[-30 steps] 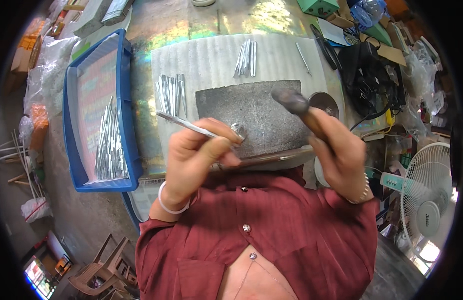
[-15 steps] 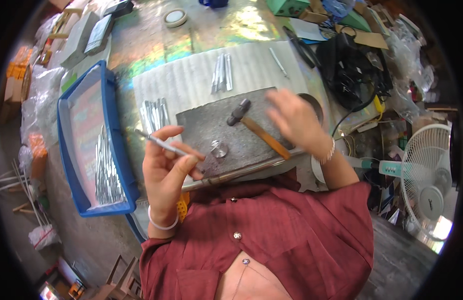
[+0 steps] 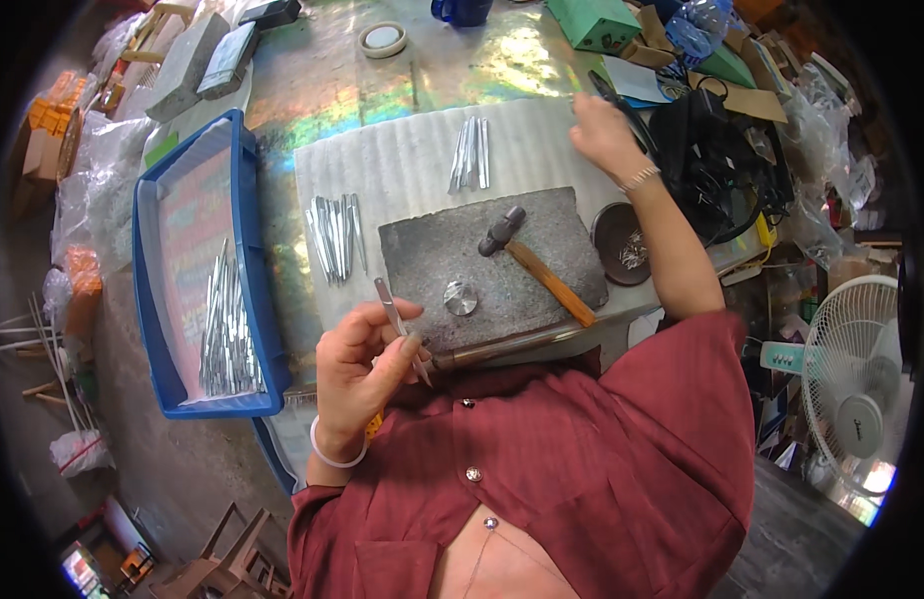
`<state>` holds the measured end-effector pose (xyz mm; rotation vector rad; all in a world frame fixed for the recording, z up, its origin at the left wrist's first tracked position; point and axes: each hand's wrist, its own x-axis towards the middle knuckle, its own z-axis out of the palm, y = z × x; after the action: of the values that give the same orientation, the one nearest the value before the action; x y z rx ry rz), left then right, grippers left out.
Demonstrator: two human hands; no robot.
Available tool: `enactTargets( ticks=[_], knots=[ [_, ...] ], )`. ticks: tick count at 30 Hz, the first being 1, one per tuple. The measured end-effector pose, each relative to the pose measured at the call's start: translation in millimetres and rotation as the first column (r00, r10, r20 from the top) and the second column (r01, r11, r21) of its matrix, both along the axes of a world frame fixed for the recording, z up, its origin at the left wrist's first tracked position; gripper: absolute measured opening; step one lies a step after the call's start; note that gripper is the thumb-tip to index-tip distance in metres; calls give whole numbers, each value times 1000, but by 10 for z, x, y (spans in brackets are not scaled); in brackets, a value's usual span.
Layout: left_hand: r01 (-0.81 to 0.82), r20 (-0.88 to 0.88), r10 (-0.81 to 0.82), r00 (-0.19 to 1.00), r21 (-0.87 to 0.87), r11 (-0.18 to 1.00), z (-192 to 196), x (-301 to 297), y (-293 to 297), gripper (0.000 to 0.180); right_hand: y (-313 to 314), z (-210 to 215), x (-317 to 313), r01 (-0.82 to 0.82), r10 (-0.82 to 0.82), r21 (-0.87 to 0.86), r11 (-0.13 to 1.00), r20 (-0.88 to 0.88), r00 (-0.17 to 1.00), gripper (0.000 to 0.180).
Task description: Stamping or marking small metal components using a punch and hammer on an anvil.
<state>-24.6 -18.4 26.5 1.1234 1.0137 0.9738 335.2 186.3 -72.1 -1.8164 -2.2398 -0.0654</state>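
Between the thumb and fingers of my left hand [image 3: 362,367] is a slim silver tweezers-like metal piece [image 3: 388,303], its pointed end downward. My right hand [image 3: 608,138] reaches to the far right of the white foam sheet [image 3: 382,155], fingers drawn together; what they hold, if anything, is hidden. On the dark stone slab [image 3: 432,245] lies a hammer [image 3: 547,280] with a wooden handle, head toward the far side. A round shiny metal disc [image 3: 460,298] sits near the slab's front edge, close to my left hand.
Slim metal pieces lie in two bundles, left [image 3: 332,238] and far [image 3: 470,155], on the foam. A blue tray [image 3: 267,299] holds many more. Right of the slab stands a dark bowl [image 3: 607,235] of small metal bits. Beyond are a tape roll [image 3: 382,40] and black bag [image 3: 696,150].
My right hand has moved from above the slab to the sheet's far right. My left hand has lowered and turned the metal piece more upright. The bowl has come into view.
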Motion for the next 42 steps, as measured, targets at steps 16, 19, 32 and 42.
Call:
enactTargets(
  ticks=[16,19,32,42],
  knots=[
    [74,33,-76,997,58,996,-248,190,-33,16,-1837,926,-1422,-631,-69,-181,754,-978,198,10],
    [88,14,-91,996,169,982,-310,156,-35,12,-1858,898,-1465,-611,7,-124,782,-978,207,9],
    [72,-25,-71,997,65,995,-199,180,-58,7,-1923,891,-1568,-491,176,-10,871,-927,331,13],
    [133,-126,-109,986,200,971,-196,178,-24,3,-1933,878,-1534,-516,186,-19,856,-920,344,12]
  ],
)
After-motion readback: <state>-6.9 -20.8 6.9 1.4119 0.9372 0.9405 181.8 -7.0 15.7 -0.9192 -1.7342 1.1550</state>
